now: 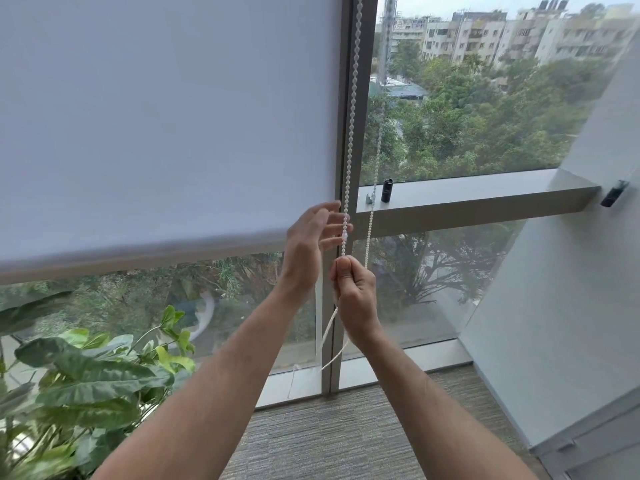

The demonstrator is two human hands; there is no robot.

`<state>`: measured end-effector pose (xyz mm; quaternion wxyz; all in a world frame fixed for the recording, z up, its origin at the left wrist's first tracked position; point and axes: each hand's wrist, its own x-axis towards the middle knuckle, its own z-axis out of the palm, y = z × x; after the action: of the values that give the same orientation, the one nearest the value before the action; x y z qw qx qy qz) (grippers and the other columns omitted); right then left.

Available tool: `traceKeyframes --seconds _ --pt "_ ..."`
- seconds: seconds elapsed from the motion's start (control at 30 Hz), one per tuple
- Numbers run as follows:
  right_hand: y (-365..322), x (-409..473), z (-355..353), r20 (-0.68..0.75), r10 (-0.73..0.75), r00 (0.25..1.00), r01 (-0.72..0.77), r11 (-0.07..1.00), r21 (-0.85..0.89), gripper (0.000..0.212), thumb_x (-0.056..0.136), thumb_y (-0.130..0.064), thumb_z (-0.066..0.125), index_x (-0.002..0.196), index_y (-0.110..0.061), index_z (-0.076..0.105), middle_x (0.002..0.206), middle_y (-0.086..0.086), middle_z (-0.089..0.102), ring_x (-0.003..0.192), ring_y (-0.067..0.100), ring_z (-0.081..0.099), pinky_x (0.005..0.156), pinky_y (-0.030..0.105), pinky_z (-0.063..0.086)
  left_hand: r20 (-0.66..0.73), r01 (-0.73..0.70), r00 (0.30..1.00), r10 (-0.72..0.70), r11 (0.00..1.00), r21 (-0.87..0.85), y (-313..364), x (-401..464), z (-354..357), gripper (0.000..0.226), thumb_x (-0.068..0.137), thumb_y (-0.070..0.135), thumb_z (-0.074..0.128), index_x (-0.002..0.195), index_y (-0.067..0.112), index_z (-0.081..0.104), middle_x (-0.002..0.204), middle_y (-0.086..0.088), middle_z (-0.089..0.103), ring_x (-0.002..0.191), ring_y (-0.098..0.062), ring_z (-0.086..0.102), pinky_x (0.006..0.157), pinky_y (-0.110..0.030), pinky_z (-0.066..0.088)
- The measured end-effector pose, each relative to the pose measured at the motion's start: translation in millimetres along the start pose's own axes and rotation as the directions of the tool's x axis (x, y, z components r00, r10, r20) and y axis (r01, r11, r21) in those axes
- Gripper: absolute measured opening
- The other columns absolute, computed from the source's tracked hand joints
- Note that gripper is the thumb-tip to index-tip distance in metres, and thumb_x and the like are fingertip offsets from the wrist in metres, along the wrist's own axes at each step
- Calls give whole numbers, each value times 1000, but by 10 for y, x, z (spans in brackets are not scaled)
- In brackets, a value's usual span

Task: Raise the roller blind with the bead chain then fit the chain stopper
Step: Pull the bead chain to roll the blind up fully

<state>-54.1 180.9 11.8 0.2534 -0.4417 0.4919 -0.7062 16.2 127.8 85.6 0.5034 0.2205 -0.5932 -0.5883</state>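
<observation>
Two hands work at one bead chain [350, 133], which hangs in front of the grey window post at the blind's right edge. Right hand [356, 299]: fingers curled into a fist, thumb pressed on top, clamped on the front run of the chain just below the left hand. Left hand [308, 244]: fingers straight and slightly apart, tips touching the chain from the left, gripping nothing. One larger translucent bead, possibly the stopper [345, 234], sits on the chain at the left fingertips; its exact type cannot be told.

A second run of the chain [373, 202] hangs just right of the post, close to the glass, and slack chain loops below the right wrist toward the floor.

One white blind [156, 116] covers the left pane; its bottom bar lies level with the left hand, with glass exposed below it.

One ledge [467, 199] crosses the right pane. Near its left end stand two items: one small grey clip [369, 199], just beside the post, and one black cylinder [387, 190], upright, just right of the clip. Any marking on the cylinder is too small to read. One dark bracket [613, 193] is fixed to the wall at the ledge's right end.

One leafy plant [86, 375] fills the lower left corner. No legible writing or brand appears anywhere.
</observation>
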Motion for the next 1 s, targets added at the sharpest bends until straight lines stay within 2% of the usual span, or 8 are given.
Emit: traceKeyframes --seconds 0.13,0.27,0.37,0.53,0.63,0.73,0.87,1.0 --pt "183 -179 -24 26 72 997 -72 997 2 37 98 -35 44 64 -24 53 50 -16 40 46 4 31 44 19 28 110 -106 987 113 992 -70 343 119 148 36 104 30 35 120 7 58 91 -12 65 75 -23 66 64 -35 54" --pt "222 -210 -29 37 82 996 -82 997 3 37 97 -36 44 63 -25 53 50 -16 40 46 6 31 44 21 27 127 -135 980 151 983 -127 445 175 259 35 106 26 35 103 6 63 58 8 44 44 -7 36 42 -22 29" --pt "234 -217 -40 56 74 996 -75 997 4 37 98 -35 44 65 -23 54 50 -15 40 46 6 31 44 20 27 108 -164 977 183 973 -159 391 145 315 37 105 23 35 81 16 63 51 15 36 41 -3 26 40 -21 23" --pt "182 -152 -162 220 174 960 -202 973 111 39 102 -32 40 81 -19 70 56 -4 47 48 12 40 45 26 34 82 -207 972 218 970 -125 392 109 346 38 102 24 38 72 25 61 48 15 37 40 -4 28 39 -22 24" --pt "132 -81 -213 267 256 929 -253 966 -46 52 105 -43 28 99 -10 68 79 12 69 72 25 67 74 43 54 77 -211 972 221 971 -112 373 82 336 37 102 25 39 72 26 60 48 15 37 40 -5 28 39 -22 24" --pt "78 34 -243 180 293 939 -264 950 -167 64 104 -45 19 119 -2 64 109 18 72 102 26 70 94 47 54 67 -218 973 221 975 -52 287 27 289 36 103 25 39 73 25 59 47 11 37 39 -8 28 37 -29 21" --pt "-158 246 -253 107 183 977 -184 983 5 56 105 -42 24 106 -9 69 93 9 74 87 17 72 77 30 56 48 -166 985 166 986 -7 81 -102 219 34 102 24 41 74 23 59 49 8 38 42 -8 29 38 -22 27" --pt "-466 429 -195 103 87 991 -99 988 122 49 106 -37 30 104 -9 70 87 9 71 76 15 68 67 25 54 23 -122 992 122 992 10 -151 -216 177 35 100 18 43 68 26 58 48 10 44 44 -3 33 43 -17 29"
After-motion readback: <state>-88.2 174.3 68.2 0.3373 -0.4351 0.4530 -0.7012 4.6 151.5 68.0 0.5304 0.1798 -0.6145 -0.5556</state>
